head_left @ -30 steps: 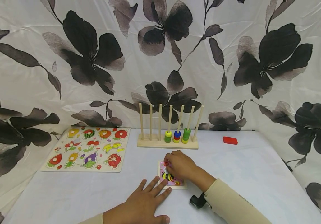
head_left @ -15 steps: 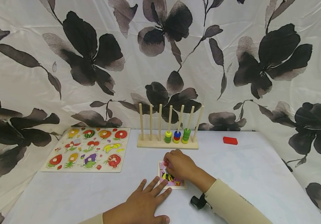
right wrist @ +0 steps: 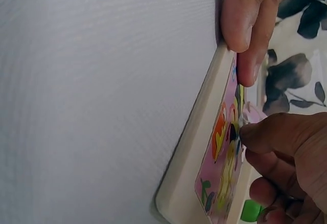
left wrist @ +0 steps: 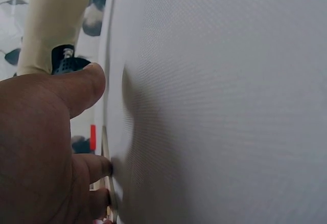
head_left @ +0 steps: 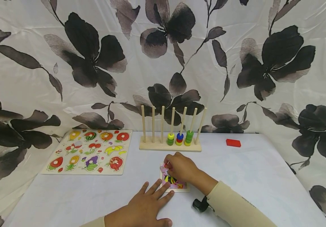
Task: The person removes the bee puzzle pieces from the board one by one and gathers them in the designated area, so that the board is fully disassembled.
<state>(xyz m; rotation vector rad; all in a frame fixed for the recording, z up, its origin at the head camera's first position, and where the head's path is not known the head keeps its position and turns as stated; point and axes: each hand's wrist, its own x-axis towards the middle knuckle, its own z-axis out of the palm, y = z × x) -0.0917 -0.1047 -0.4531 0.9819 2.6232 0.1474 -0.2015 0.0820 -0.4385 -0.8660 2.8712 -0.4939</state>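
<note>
A small framed picture puzzle (head_left: 177, 190) with a bee on a pink ground lies flat on the white cloth. My left hand (head_left: 145, 206) is spread out, its fingertips resting on the frame's near left part. At the upper left of the puzzle, my right hand (head_left: 184, 168) pinches a pink puzzle piece (right wrist: 253, 113) between thumb and fingers. In the right wrist view that piece stands tilted up from the picture. Most of it, and the puzzle's upper right part, are hidden behind the right hand.
A wooden peg stand (head_left: 154, 147) with coloured rings on several pegs stands behind the puzzle. A fruit puzzle board (head_left: 80, 172) lies to the left. At the back right is a red block (head_left: 233, 143). Floral cloth (head_left: 123, 116) hangs behind the table.
My right hand has shifted slightly left, and the piece in its fingers shows a little more at the puzzle's upper left corner. The left hand stays in place.
</note>
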